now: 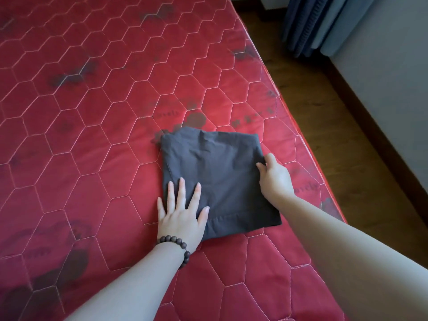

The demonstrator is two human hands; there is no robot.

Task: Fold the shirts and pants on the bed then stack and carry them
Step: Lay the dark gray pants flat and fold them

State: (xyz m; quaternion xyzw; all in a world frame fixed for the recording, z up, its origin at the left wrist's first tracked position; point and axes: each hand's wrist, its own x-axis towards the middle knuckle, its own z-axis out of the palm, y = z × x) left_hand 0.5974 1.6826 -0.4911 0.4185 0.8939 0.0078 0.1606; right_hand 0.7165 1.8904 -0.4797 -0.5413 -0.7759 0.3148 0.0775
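Note:
A dark grey garment (215,172), folded into a compact rectangle, lies on the red quilted mattress (92,135) near its right edge. My left hand (180,214), with a beaded bracelet at the wrist, lies flat with spread fingers on the garment's near left corner. My right hand (274,177) is at the garment's right edge, its fingers curled onto the fabric there; whether they pinch it is unclear. No other clothes are in view.
The mattress edge (308,144) runs diagonally on the right, with wooden floor (347,135) beyond it. Blue-grey curtains (324,22) hang at the top right beside a grey wall (393,89). The wide left part of the mattress carries only its printed pattern.

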